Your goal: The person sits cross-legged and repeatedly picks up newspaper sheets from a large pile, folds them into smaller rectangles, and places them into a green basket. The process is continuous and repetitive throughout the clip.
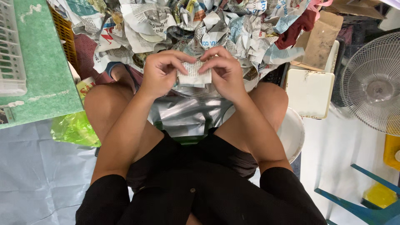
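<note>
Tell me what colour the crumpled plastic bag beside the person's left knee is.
The crumpled plastic bag is bright yellow-green, seen best in the head view.

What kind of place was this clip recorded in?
Probably an informal home or small workshop floor. A heap of crumpled newspaper lies ahead of the seated person, an electric fan stands on the floor, and both hands fold a small newspaper piece.

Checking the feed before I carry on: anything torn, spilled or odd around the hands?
Nothing spilled. Both hands, left hand and right hand, pinch a small folded newspaper piece; behind it lies a crumpled newspaper heap.
</note>
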